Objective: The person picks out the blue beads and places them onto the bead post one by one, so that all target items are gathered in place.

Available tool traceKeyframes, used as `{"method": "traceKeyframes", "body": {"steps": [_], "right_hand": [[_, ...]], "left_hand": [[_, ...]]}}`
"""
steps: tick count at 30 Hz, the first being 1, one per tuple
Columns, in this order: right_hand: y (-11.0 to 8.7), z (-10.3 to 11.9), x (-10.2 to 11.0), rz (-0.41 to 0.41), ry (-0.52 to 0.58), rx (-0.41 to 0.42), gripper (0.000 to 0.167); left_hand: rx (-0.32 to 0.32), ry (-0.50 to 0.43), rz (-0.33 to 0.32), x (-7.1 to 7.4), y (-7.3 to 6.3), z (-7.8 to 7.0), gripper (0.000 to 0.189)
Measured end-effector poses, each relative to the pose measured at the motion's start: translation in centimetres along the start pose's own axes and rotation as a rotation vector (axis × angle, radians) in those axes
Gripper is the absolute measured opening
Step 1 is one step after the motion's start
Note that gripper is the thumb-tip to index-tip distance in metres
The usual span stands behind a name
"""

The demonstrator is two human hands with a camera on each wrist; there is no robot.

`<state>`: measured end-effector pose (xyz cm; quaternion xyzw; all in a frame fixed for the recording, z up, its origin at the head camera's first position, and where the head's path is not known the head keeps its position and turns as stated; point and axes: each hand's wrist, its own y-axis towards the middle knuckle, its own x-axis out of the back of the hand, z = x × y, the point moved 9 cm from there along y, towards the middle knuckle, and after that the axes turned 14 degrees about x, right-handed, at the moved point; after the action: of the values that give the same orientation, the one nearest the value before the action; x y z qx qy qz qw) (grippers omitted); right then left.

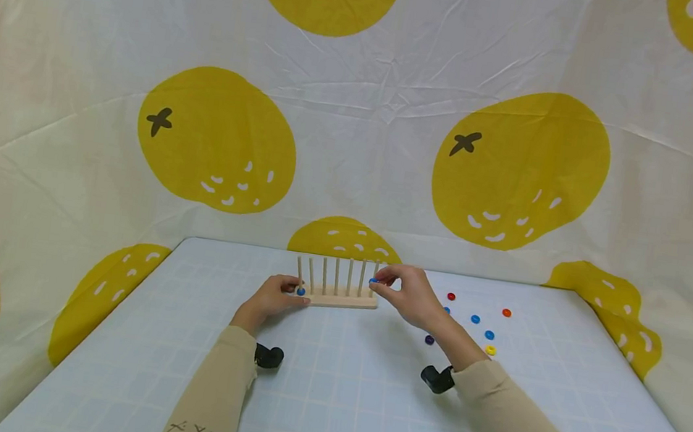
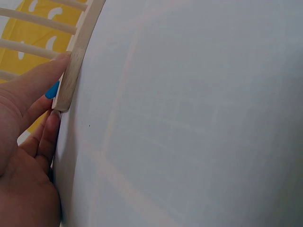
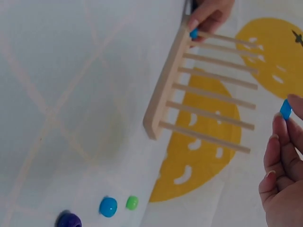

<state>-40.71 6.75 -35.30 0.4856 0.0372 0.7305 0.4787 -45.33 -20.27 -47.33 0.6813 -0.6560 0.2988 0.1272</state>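
Observation:
A wooden rack (image 1: 342,302) with a row of several upright pegs stands near the back of the table. My left hand (image 1: 273,297) grips its left end, thumb on the front side and fingers reaching behind. At that end, a blue bead (image 1: 301,292) sits low on the leftmost peg; the same bead shows beside the fingers in both wrist views. Thumb and fingertips of my right hand (image 1: 411,297) pinch another blue bead (image 3: 286,109). The right wrist view shows this bead beyond the peg tips, apart from the pegs, near the rack's right end.
Loose beads lie right of the rack: a red bead (image 1: 451,296), an orange bead (image 1: 507,312), a yellow bead (image 1: 490,349), a purple bead (image 1: 429,340), a green bead (image 3: 132,203) and several blue ones. A patterned cloth (image 1: 367,160) hangs behind the table (image 1: 322,402).

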Motion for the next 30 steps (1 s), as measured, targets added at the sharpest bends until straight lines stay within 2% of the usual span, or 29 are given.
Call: {"method": "traceKeyframes", "body": {"steps": [9, 21, 30], "right_hand": [[1.3, 1.7, -2.0, 0.020, 0.034, 0.037, 0.015], [4.0, 3.6, -5.0, 0.052, 0.046, 0.111, 0.013], [6.1, 4.0, -6.9, 0.057, 0.015, 0.142, 0.013]], "left_hand": [[0.005, -0.003, 0.004, -0.1, 0.0, 0.1, 0.058], [0.032, 0.003, -0.010, 0.1, 0.0, 0.0, 0.060], [0.002, 0.008, -0.010, 0.0, 0.2, 0.0, 0.059]]}}
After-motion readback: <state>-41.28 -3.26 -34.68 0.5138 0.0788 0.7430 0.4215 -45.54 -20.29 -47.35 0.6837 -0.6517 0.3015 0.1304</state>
